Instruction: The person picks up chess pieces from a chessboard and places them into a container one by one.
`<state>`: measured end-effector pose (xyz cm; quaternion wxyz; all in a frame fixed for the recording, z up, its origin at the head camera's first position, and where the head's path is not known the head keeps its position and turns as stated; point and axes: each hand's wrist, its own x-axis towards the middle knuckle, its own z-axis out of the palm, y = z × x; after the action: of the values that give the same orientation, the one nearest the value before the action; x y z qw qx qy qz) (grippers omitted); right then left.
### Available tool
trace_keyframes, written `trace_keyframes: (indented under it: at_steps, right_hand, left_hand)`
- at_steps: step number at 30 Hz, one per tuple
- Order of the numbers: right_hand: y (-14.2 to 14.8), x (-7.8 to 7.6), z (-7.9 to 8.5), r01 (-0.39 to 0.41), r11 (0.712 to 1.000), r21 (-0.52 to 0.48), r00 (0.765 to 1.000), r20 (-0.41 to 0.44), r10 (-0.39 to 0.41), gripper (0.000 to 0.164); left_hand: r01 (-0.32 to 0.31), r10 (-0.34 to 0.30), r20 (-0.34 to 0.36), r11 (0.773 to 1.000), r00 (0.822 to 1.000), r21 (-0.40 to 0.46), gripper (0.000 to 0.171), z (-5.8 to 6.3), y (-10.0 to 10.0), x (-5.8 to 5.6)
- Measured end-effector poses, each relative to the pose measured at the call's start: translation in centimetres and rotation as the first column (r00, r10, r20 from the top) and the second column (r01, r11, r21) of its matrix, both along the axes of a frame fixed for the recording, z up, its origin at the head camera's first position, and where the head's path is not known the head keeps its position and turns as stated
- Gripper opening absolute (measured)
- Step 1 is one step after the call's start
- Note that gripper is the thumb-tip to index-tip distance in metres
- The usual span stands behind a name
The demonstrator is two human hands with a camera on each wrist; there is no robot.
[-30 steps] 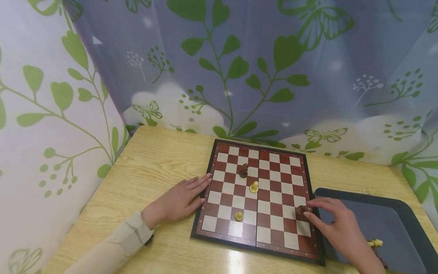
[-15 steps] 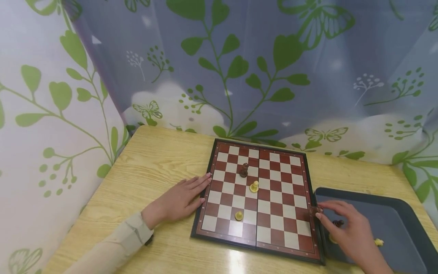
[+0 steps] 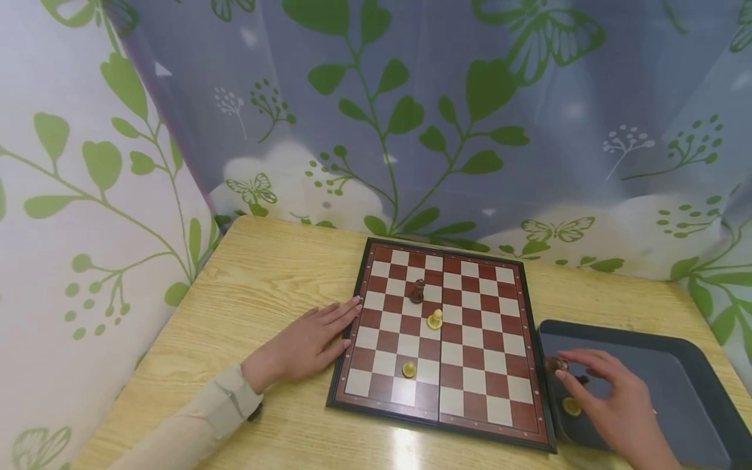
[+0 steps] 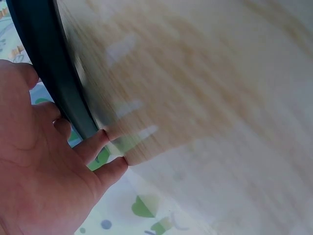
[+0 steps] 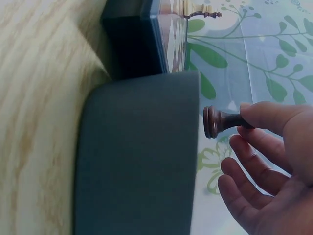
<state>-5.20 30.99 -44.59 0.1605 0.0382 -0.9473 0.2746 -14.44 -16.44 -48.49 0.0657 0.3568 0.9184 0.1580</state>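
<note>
My right hand pinches a dark brown chess piece between thumb and index finger, over the left side of the grey tray. Its round base shows in the right wrist view, while the fingers hide its top. My left hand lies with straight fingers against the left edge of the folding chessboard. Standing on the board are a dark chess piece, a yellow chess piece and a yellow pawn.
Inside the tray, a yellow piece and another dark piece lie partly behind the right hand. The tray butts close to the board's right edge. A patterned curtain hangs behind the wooden table.
My right hand has lifted the dark chess piece from a square near the board's right edge and carried it right, over the tray. The left hand has stayed in place.
</note>
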Motion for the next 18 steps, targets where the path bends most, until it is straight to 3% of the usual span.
trace_keyframes:
  at_steps: [7,18]
  right_hand:
    - [0.7,0.2,-0.3,0.032,0.999,-0.008,0.998,0.058,-0.032,0.023]
    - [2.0,0.4,-0.2,0.055,0.998,-0.006,0.998,-0.014,-0.055,0.026]
  left_hand:
    - [0.001,-0.001,-0.013,1.0,1.0,0.003,0.062,-0.1,0.0,-0.1]
    - [-0.02,0.02,0.01,1.0,1.0,-0.023,0.062,0.0,0.1,0.1]
